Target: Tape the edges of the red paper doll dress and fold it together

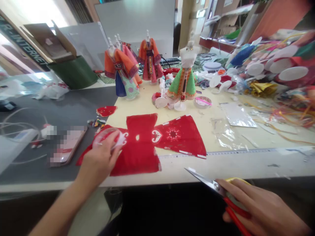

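Left hand (99,155) looks closed on the near edge of a clear round plastic roll (102,135), above the garment's left part, probably so it sits ready over the cloth; blur hides whether it is a tape roll or shallow dish. Beyond this grip, orange-robed doll forms (119,64) stand upright, likely set back for working room; patterned fabric, wide sleeves. Right of and partly under the left hand, red cloth garment (141,154) lies flat, spread cross-shaped, probably to expose its edges: small central hole, pale curled motifs, flared right panel edged with white strips (185,152). Green-skirted doll form (187,83) stands beyond, between both grips. Right hand (256,200) is clamped around red-handled scissors (216,186) at the table's (233,164) front edge, tips pointing left and forward, apparently clear of the cloth; tapering metal blades look nearly together.
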{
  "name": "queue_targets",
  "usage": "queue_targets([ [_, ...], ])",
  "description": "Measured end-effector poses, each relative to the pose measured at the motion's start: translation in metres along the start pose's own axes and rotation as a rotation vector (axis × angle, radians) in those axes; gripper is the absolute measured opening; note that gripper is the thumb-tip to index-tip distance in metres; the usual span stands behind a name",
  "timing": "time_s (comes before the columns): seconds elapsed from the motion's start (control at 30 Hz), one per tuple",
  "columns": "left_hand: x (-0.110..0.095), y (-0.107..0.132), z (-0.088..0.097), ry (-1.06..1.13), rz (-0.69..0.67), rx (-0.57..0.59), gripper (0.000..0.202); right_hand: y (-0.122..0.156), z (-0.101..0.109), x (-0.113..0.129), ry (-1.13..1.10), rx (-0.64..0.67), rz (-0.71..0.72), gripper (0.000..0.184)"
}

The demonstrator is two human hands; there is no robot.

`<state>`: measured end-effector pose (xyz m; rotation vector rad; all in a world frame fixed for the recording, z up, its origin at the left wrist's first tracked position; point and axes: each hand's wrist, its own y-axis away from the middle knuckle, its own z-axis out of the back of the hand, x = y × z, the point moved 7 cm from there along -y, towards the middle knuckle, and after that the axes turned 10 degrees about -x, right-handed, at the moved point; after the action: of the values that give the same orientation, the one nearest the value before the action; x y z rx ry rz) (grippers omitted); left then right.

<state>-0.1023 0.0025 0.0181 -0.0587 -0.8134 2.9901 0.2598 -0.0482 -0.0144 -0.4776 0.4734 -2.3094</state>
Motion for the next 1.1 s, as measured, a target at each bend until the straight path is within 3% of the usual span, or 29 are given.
queue_targets([
  [0.07,0.019,-0.01,-0.017,-0.146,-0.098,0.02,0.043,-0.013,-0.001,0.01,0.038,0.013,0.099,0.035],
  [0.1,0.025,-0.012,-0.029,-0.168,-0.154,0.094,0.043,-0.017,-0.003,0.013,0.054,0.024,0.134,0.036],
  [0.2,0.029,-0.012,-0.043,-0.145,-0.256,0.127,0.041,-0.025,-0.007,0.015,0.087,0.051,0.159,0.035],
  [0.37,-0.005,-0.006,-0.022,0.049,-0.226,-0.054,0.029,-0.029,-0.01,0.015,0.111,0.048,0.194,0.031],
  [0.43,-0.035,-0.002,-0.013,0.254,-0.196,-0.016,0.024,-0.03,-0.012,0.015,0.133,0.052,0.214,0.031],
  [0.6,-0.11,0.016,-0.025,0.888,-0.048,0.559,0.017,-0.031,-0.018,0.02,0.169,0.075,0.255,0.031],
  [0.67,-0.124,0.019,-0.029,0.983,0.018,0.691,0.016,-0.032,-0.018,0.023,0.159,0.076,0.272,0.031],
  [0.77,-0.13,0.02,-0.034,1.032,0.088,0.796,0.014,-0.032,-0.019,0.025,0.14,0.082,0.279,0.031],
  [0.87,-0.131,0.021,-0.034,1.038,0.088,0.802,0.012,-0.032,-0.02,0.025,0.128,0.1,0.27,0.03],
  [1.1,-0.131,0.018,-0.027,1.01,0.005,0.648,0.016,-0.039,-0.018,0.026,0.061,0.163,0.266,0.034],
])
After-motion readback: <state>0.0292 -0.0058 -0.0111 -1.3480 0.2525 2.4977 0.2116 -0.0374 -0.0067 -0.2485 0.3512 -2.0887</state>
